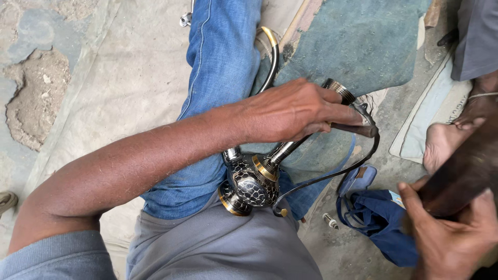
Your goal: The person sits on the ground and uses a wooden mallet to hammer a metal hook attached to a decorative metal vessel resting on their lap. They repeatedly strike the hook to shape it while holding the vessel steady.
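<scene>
— Reaching across the lap, the left hand (295, 111) lies palm down with its fingers (340, 111) curled round a dark handle-like piece (358, 129) beside the metal stem (290, 148). Is that how the second observer sees it?

— Yes. The forearm runs in from the lower left, and the wrist is nearly straight. That hand is clenched on the piece, close to the ribbed metal collar (340, 91).

— And the right hand (451, 238)?

— It sits at the lower right edge, fingers wrapped round a dark brown object (461, 176) that rises toward the corner. What the object is cannot be told.

— Where is the metal piece itself?

— It rests on the person's lap, against the blue jeans (223, 62). Its round patterned bulb (251, 186) with gold bands lies at the grey shirt hem, the stem slanting up toward the left hand. A thin dark strap (332, 173) loops from the hand back to the bulb.

— Any containers?

— One blue cloth bag (384, 218) lies crumpled on the floor (104, 78) near the right hand. Its contents are hidden.

— Counts?

— Two hands, one bulb, one curved gold-tipped bar (271, 52) behind the knee, one small white cylinder (330, 221) on the floor, and one bare foot (446, 142) of another person at the right.
</scene>
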